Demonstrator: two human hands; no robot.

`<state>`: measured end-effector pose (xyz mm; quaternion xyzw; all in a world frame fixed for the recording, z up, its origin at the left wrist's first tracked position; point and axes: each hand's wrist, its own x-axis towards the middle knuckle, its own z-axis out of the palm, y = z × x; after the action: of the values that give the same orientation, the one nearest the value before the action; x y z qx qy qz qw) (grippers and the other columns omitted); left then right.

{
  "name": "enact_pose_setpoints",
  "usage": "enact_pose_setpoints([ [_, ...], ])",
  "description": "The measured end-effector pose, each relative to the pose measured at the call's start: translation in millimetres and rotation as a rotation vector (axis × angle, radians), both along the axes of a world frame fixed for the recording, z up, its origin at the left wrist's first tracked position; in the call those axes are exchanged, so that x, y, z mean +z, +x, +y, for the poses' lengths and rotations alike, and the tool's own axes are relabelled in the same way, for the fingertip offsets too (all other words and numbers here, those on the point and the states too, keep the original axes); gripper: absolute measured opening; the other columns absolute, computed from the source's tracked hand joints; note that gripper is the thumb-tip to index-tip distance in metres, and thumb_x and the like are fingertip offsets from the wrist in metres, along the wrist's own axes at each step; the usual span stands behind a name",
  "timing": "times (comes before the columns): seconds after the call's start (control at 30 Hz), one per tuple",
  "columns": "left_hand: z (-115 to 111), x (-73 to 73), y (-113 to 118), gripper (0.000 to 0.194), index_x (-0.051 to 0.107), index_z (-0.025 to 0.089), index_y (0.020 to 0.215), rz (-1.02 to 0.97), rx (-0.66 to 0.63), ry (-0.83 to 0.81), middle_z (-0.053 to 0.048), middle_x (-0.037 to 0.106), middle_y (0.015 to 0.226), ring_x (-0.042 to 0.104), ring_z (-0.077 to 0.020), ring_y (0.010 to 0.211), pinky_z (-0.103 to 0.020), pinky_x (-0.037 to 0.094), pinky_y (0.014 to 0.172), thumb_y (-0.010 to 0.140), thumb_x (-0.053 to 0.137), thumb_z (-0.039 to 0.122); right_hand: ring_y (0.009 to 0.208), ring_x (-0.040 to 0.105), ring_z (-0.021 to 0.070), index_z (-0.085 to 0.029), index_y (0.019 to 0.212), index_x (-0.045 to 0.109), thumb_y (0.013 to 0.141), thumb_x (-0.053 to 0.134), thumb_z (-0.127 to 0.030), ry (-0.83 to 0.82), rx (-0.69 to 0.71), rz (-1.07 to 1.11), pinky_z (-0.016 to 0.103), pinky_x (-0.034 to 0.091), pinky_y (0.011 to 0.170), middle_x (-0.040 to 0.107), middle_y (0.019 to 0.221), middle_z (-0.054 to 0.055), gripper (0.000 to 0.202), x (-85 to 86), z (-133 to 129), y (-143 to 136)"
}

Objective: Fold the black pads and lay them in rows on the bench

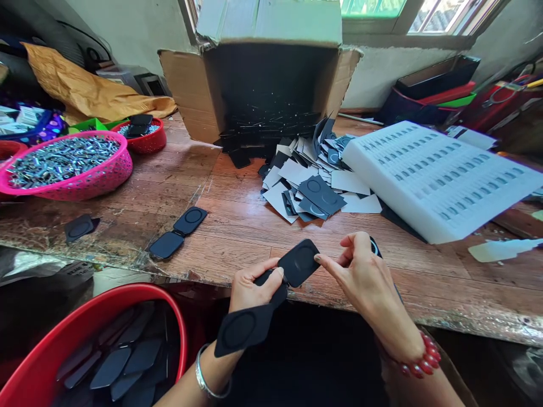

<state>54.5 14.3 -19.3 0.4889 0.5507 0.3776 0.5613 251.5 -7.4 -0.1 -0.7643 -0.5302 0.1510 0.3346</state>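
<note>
In my left hand (pixel 258 285) is a black hinged two-panel folding pad (pixel 300 264), unfolded, with fingers and thumb closed round its lower panel. A faint ring shows on its upper panel. Across my left wrist lies a thin black sheet with a ring mark (pixel 242 329). My right hand (pixel 367 277) touches the upper panel's right corner with a thumb tip, its other fingers bent and apart from the pad. Behind it, partly hidden, is a dark piece with a white ring (pixel 374 247). Another unfolded folding pad (pixel 167 244) rests on the table to the left.
A pile of black and white cards (pixel 320 192) spreads before an open cardboard box (pixel 184 96). At right are a white slotted foam block (pixel 445 175) and a glue bottle (pixel 500 250). Left stand a pink basket of metal parts (pixel 121 164) and a red tub (pixel 180 322) of black panels.
</note>
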Motion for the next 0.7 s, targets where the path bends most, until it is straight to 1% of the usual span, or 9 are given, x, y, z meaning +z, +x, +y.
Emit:
enact_pose_setpoints([
  [0.03,1.9,-1.1,0.0,0.031,0.081,0.018,0.087,-0.022,0.025,-0.029,-0.006,0.078,0.085,0.071,-0.0252,0.085,-0.032,0.054,0.077,0.066,0.07,0.038,0.052,0.055,0.017,-0.023,0.096,0.045,0.073,0.073,-0.052,0.008,-0.006,0.025,0.029,0.038,0.051,0.056,0.065,-0.003,0.046,-0.3,0.1,0.9],
  [0.1,5.2,-2.5,1.3,0.033,0.081,0.018,0.086,-0.087,0.061,-0.086,-0.007,0.078,0.086,0.07,-0.0253,0.086,-0.032,0.053,0.078,0.062,0.072,0.038,0.056,0.059,0.0178,-0.021,0.105,0.047,0.07,0.076,-0.056,0.029,0.02,0.187,0.03,0.044,0.054,0.061,0.074,0.0,0.057,-2.6,-0.8,-4.3],
  [0.2,6.5,-3.5,5.8,0.035,0.08,0.017,0.087,-0.163,0.07,-0.142,-0.006,0.077,0.084,0.069,-0.0225,0.079,-0.029,0.052,0.07,0.06,0.074,0.04,0.07,0.066,0.0205,-0.021,0.123,0.04,0.066,0.082,-0.048,0.056,0.097,0.583,0.033,0.054,0.064,0.067,0.091,0.004,0.076,-11.4,-3.5,-27.0],
  [0.27,5.0,-3.9,9.4,0.036,0.08,0.018,0.086,-0.199,0.056,-0.167,-0.005,0.076,0.082,0.067,-0.0203,0.075,-0.026,0.051,0.067,0.058,0.076,0.04,0.084,0.069,0.0224,-0.023,0.125,0.039,0.065,0.083,-0.041,0.087,0.097,0.755,0.035,0.057,0.074,0.068,0.101,0.006,0.076,-19.3,-4.0,-43.3],
  [0.33,2.6,-4.1,12.2,0.039,0.08,0.018,0.086,-0.237,0.052,-0.212,-0.005,0.076,0.08,0.066,-0.0181,0.071,-0.025,0.05,0.064,0.055,0.079,0.04,0.091,0.068,0.0228,-0.024,0.121,0.043,0.065,0.083,-0.036,0.127,0.031,0.792,0.036,0.056,0.081,0.067,0.106,0.006,0.07,-26.2,-2.5,-53.2],
  [0.43,0.1,-2.2,13.8,0.047,0.079,0.016,0.088,-0.26,0.065,-0.294,-0.003,0.073,0.071,0.061,-0.0142,0.059,-0.022,0.047,0.056,0.049,0.083,0.042,0.087,0.067,0.0222,-0.024,0.116,0.047,0.063,0.083,-0.035,0.148,-0.046,0.785,0.036,0.057,0.077,0.068,0.101,0.004,0.066,-31.7,1.3,-54.6],
  [0.5,-0.1,1.1,13.6,0.049,0.078,0.015,0.088,-0.253,0.076,-0.327,-0.002,0.071,0.066,0.056,-0.0118,0.053,-0.021,0.043,0.05,0.047,0.084,0.043,0.085,0.068,0.022,-0.023,0.114,0.047,0.062,0.083,-0.036,0.162,-0.043,0.832,0.035,0.057,0.075,0.069,0.098,0.004,0.065,-32.6,2.3,-52.0],
  [0.6,1.1,6.1,13.1,0.05,0.077,0.015,0.087,-0.264,0.095,-0.343,-0.002,0.07,0.066,0.054,-0.0106,0.05,-0.02,0.042,0.047,0.047,0.084,0.043,0.087,0.07,0.0219,-0.023,0.115,0.048,0.064,0.082,-0.034,0.194,-0.013,0.921,0.034,0.058,0.077,0.071,0.099,0.004,0.062,-32.4,0.7,-50.0],
  [0.7,1.7,4.4,12.7,0.05,0.075,0.014,0.087,-0.283,0.087,-0.338,-0.001,0.07,0.066,0.055,-0.0103,0.051,-0.02,0.043,0.048,0.048,0.085,0.044,0.091,0.071,0.0223,-0.022,0.113,0.051,0.065,0.082,-0.032,0.193,0.013,0.956,0.035,0.058,0.081,0.073,0.101,0.006,0.058,-31.1,-1.3,-49.0],
])
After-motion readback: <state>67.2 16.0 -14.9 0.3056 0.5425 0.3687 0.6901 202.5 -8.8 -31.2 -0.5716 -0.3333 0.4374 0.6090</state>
